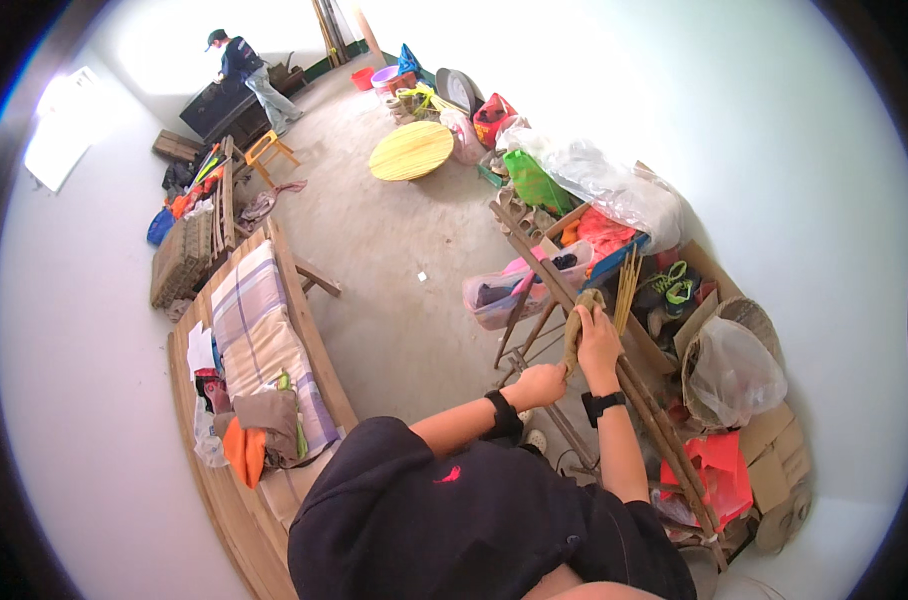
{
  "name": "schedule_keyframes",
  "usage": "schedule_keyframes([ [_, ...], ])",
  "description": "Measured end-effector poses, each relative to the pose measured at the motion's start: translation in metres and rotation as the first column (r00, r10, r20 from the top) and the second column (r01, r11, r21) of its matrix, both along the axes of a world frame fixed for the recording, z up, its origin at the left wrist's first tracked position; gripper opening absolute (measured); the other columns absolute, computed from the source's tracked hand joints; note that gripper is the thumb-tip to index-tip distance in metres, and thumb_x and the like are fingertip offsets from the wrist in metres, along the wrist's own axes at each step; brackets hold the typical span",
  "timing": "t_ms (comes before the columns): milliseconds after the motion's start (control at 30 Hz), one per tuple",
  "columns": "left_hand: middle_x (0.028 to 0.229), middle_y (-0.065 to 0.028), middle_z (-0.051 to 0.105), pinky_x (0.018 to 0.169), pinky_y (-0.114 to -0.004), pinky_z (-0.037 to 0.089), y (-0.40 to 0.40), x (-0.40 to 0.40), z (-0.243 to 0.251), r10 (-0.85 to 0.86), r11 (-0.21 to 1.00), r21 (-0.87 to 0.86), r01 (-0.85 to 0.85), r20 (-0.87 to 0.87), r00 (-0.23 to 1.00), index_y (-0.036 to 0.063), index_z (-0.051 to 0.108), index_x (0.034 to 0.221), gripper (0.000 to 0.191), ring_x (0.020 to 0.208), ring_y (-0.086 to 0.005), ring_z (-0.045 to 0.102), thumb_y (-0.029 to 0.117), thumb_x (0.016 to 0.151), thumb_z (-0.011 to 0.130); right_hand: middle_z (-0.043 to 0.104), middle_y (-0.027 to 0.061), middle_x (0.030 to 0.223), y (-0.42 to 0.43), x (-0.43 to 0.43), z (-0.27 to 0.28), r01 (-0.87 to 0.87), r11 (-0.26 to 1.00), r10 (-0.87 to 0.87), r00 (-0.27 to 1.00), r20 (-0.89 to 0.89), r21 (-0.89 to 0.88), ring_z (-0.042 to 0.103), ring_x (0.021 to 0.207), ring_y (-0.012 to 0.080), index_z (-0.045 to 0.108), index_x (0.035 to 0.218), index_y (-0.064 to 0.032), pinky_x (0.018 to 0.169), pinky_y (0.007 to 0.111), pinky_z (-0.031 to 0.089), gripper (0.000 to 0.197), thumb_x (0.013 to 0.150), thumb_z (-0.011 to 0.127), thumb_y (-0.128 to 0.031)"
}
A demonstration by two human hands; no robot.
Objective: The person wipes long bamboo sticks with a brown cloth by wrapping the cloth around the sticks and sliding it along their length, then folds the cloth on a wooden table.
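Observation:
My left hand [540, 384] is closed around the lower end of a twisted olive-brown cloth [572, 341]. Higher up, my right hand [598, 346] grips the same cloth beside a long wooden pole [548, 271]. The cloth's top end loops over near the pole, just above my right fingers. Whether the cloth is wrapped around the pole or only lies against it, I cannot tell. The pole belongs to a wooden rack that runs diagonally past my right side. Both wrists wear black bands.
Left of me stands a wooden bed [315, 341] with a plaid mat and folded clothes. Beyond are a round yellow table [411, 151] and an orange stool [268, 154]. Boxes, bags and a woven basket [735, 309] line the right wall. A person [255, 75] stands at a dark chest.

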State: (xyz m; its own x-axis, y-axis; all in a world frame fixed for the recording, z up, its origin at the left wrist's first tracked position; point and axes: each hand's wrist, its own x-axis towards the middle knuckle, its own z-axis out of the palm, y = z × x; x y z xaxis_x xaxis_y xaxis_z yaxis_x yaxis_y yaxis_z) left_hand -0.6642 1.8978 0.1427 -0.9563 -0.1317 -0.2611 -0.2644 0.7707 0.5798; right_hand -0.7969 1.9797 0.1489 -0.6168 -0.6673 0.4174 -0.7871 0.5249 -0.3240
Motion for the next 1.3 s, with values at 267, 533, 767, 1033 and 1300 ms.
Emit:
schedule_keyframes([
  [267, 0.077, -0.0226, 0.064, 0.066, -0.051, 0.048, 0.048, 0.011, -0.003, 0.047, 0.998, -0.039, -0.046, 0.035, 0.998, -0.0018, 0.051, 0.095, 0.023, 0.073, -0.0418, 0.062, 0.020, 0.089, 0.047, 0.057, 0.0148, 0.119, 0.042, 0.007, -0.005, -0.001, 0.997, 0.003, 1.000, 0.029, -0.081, 0.056, 0.107, 0.0322, 0.054, 0.110, -0.0132, 0.087, 0.041, 0.048, 0.026, 0.085, 0.053, -0.006],
  [533, 0.074, -0.0227, 0.063, 0.063, -0.051, 0.049, 0.095, 0.020, 0.005, -0.043, 0.999, -0.016, 0.044, 0.076, 0.996, -0.0020, 0.054, 0.091, 0.020, 0.071, -0.0421, 0.062, 0.016, 0.085, 0.047, 0.058, 0.0145, 0.120, 0.096, 0.027, 0.003, 0.066, 0.994, -0.062, 0.997, 0.039, -0.087, 0.054, 0.112, 0.0317, 0.055, 0.107, -0.0123, 0.098, 0.042, 0.043, 0.025, 0.085, 0.055, -0.003],
  [767, 0.073, -0.0223, 0.064, 0.062, -0.050, 0.050, 0.124, 0.025, 0.022, -0.271, 0.959, -0.028, 0.283, 0.210, 0.939, -0.0028, 0.056, 0.091, 0.021, 0.070, -0.0411, 0.063, 0.015, 0.081, 0.050, 0.058, 0.0133, 0.121, 0.151, 0.049, 0.021, 0.171, 0.985, -0.172, 0.985, 0.034, 0.008, 0.053, 0.116, 0.0295, 0.054, 0.107, -0.0121, 0.108, 0.045, 0.035, 0.025, 0.084, 0.055, -0.003],
  [1033, 0.075, -0.0204, 0.064, 0.063, -0.050, 0.049, 0.114, 0.030, 0.018, -0.232, 0.972, 0.030, 0.231, 0.208, 0.950, -0.0011, 0.053, 0.100, 0.023, 0.072, -0.0410, 0.063, 0.015, 0.084, 0.047, 0.057, 0.0122, 0.122, 0.155, 0.048, 0.012, 0.159, 0.987, -0.158, 0.986, 0.057, -0.007, 0.052, 0.115, 0.0312, 0.053, 0.105, -0.0116, 0.107, 0.046, 0.035, 0.037, 0.073, 0.057, 0.006],
  [1300, 0.078, -0.0189, 0.066, 0.063, -0.049, 0.049, 0.064, 0.036, 0.009, -0.112, 0.994, 0.000, 0.114, 0.171, 0.979, 0.0013, 0.051, 0.119, 0.039, 0.074, -0.0391, 0.064, 0.014, 0.083, 0.048, 0.057, 0.0142, 0.125, 0.110, 0.040, -0.001, 0.134, 0.990, -0.133, 0.991, 0.017, -0.047, 0.053, 0.113, 0.0333, 0.054, 0.104, -0.0113, 0.099, 0.046, 0.040, 0.036, 0.072, 0.059, 0.004],
])
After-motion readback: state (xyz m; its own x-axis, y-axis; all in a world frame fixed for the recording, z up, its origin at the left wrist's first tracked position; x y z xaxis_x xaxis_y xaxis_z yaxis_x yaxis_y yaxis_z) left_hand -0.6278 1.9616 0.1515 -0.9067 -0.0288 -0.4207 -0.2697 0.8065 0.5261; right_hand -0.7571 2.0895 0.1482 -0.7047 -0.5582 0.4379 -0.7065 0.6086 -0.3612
